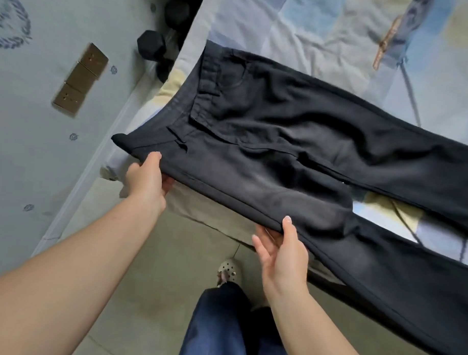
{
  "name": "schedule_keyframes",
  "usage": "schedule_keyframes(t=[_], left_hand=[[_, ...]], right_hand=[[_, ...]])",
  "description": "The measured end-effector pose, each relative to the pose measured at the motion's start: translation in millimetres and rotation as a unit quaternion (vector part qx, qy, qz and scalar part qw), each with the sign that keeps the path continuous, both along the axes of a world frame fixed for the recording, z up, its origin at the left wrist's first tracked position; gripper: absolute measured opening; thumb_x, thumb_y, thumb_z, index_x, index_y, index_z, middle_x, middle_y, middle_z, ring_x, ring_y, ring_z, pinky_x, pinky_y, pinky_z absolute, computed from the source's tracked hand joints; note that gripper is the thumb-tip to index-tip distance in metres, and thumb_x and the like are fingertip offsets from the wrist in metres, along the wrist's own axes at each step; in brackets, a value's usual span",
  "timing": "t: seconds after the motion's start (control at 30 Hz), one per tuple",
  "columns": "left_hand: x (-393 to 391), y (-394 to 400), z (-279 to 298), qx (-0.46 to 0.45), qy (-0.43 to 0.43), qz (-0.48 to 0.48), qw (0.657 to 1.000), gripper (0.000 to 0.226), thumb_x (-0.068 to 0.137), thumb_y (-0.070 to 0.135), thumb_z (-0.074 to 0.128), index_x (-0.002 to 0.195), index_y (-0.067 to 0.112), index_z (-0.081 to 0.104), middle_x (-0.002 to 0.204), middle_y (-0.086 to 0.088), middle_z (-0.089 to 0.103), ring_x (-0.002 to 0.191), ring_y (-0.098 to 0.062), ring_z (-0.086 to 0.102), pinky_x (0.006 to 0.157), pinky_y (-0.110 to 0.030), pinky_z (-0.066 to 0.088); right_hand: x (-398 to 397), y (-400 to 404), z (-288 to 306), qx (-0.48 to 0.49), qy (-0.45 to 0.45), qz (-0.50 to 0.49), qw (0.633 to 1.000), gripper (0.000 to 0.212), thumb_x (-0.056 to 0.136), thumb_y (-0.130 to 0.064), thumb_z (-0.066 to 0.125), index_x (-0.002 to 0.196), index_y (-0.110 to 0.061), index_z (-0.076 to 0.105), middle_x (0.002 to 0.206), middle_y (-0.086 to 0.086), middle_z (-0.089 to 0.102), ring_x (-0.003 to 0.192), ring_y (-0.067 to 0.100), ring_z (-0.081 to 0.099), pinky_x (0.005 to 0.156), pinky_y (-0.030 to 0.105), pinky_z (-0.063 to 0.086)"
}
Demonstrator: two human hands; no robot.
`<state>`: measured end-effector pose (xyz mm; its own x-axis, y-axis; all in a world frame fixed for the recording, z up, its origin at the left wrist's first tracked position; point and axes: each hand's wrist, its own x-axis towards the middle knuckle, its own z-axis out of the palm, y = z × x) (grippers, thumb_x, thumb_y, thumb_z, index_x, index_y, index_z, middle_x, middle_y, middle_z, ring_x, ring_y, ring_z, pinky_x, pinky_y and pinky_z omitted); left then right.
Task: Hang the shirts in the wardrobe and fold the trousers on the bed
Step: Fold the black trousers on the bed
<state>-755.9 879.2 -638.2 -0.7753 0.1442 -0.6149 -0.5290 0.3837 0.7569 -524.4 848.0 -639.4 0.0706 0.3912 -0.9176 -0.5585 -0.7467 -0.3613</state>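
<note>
Black trousers (295,142) lie spread over the near edge of the bed (325,29), waistband to the left, both legs running off to the right. My left hand (148,178) pinches the near corner of the waistband, thumb on top and fingers underneath. My right hand (282,252) pinches the near side seam of the front leg, thumb on top of the cloth. The near edge of the trousers is lifted a little off the mattress. No shirts or wardrobe are in view.
The bed has a pale blue, yellow and white patterned sheet. Black dumbbells (152,45) sit on the floor between the bed and the wall (30,117) at the left. My legs and a shoe (228,268) stand on the tiled floor below.
</note>
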Motion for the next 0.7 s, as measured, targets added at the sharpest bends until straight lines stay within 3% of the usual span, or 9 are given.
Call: schedule_keyframes(t=[0.1, 0.2, 0.33, 0.47, 0.7], left_hand=[[5, 46, 14, 0.072, -0.032, 0.003, 0.997, 0.007, 0.086, 0.020, 0.059, 0.093, 0.021, 0.061, 0.090, -0.001, 0.072, 0.076, -0.015, 0.071, 0.062, -0.028, 0.057], [5, 97, 17, 0.114, -0.070, -0.012, 0.991, 0.010, 0.087, 0.022, 0.057, 0.096, 0.018, 0.062, 0.086, -0.004, 0.072, 0.069, -0.014, 0.073, 0.058, -0.027, 0.056], [4, 169, 4, 0.115, -0.105, -0.063, 0.986, 0.008, 0.089, 0.022, 0.058, 0.094, 0.017, 0.060, 0.088, -0.007, 0.067, 0.062, -0.013, 0.071, 0.051, -0.026, 0.055], [-3, 234, -24, 0.100, -0.123, -0.113, 0.981, 0.009, 0.089, 0.021, 0.058, 0.096, 0.014, 0.059, 0.092, -0.008, 0.062, 0.074, -0.018, 0.070, 0.052, -0.026, 0.055], [-22, 312, -79, 0.102, -0.138, -0.108, 0.979, 0.009, 0.091, 0.014, 0.054, 0.099, 0.011, 0.056, 0.094, -0.008, 0.061, 0.077, -0.018, 0.069, 0.056, -0.029, 0.056]], right_hand=[[7, 47, 6, 0.052, -0.052, -0.004, 0.997, 0.023, 0.094, -0.032, 0.056, 0.091, -0.010, 0.062, 0.073, 0.002, 0.071, 0.062, 0.011, 0.070, 0.053, 0.024, 0.055], [9, 102, 1, 0.082, -0.085, -0.050, 0.992, 0.024, 0.094, -0.034, 0.056, 0.085, -0.012, 0.060, 0.058, -0.003, 0.068, 0.053, 0.006, 0.065, 0.053, 0.023, 0.055], [11, 182, -18, 0.103, -0.137, -0.091, 0.981, 0.024, 0.094, -0.036, 0.056, 0.083, -0.015, 0.059, 0.055, -0.007, 0.067, 0.050, 0.003, 0.063, 0.053, 0.021, 0.053], [9, 255, -48, 0.115, -0.196, -0.099, 0.969, 0.025, 0.092, -0.039, 0.058, 0.082, -0.015, 0.060, 0.058, -0.007, 0.067, 0.052, 0.003, 0.065, 0.055, 0.020, 0.053], [-6, 356, -102, 0.134, -0.231, -0.062, 0.962, 0.023, 0.094, -0.034, 0.055, 0.080, -0.016, 0.058, 0.069, -0.004, 0.067, 0.049, 0.003, 0.065, 0.050, 0.020, 0.053]])
